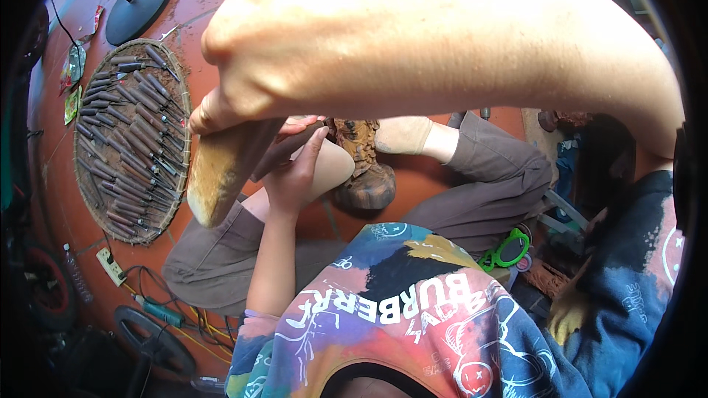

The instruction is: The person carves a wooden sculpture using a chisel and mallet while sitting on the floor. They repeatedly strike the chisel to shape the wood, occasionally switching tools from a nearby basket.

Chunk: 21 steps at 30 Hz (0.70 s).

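My right arm is raised across the upper picture, close to the camera. The right hand [240, 66] is closed around a wooden mallet [219, 177], whose pale, worn end points down and toward me. Lower and just to its right, my left hand [293, 177] is closed on a carving chisel [277, 156] with a dark handle; its blade is hard to make out. Beside the left fingers stands a carved brown wood piece [358, 149] with a smooth, rounded dark end [366, 189], between my feet. My forearm hides its far part.
On the left, an oval woven tray [79, 155] holds many wood-handled chisels. A black round base [141, 6] stands beyond it. Near left are a power strip [110, 267], tangled cables and a dark wheel-like ring [151, 339]. Green-handled scissors [509, 249] lie by my right knee.
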Available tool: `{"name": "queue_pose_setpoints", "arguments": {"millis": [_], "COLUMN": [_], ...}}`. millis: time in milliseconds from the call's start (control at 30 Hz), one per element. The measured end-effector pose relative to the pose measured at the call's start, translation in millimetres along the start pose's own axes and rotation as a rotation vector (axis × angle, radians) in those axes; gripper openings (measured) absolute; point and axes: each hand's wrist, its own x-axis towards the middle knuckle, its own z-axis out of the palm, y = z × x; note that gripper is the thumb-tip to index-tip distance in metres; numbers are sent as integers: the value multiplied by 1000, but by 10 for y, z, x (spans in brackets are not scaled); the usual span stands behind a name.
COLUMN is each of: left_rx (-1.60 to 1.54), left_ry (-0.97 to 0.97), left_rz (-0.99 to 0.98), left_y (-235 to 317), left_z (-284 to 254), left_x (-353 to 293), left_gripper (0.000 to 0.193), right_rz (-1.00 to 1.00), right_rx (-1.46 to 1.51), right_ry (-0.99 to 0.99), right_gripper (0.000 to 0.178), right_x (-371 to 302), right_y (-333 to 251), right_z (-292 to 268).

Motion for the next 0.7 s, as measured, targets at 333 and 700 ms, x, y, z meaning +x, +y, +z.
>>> {"name": "queue_pose_setpoints", "arguments": {"millis": [333, 700], "left_rx": [236, 230], "left_ry": [50, 162], "left_rz": [-22, 38], "left_y": [40, 58], "left_z": [164, 417], "left_x": [-120, -236], "left_gripper": [27, 23], "right_rz": [-47, -63], "right_rx": [-24, -51], "right_ry": [67, 171], "right_gripper": [43, 37], "right_x": [-105, -244], "right_y": [-14, -131], "right_z": [79, 141]}}
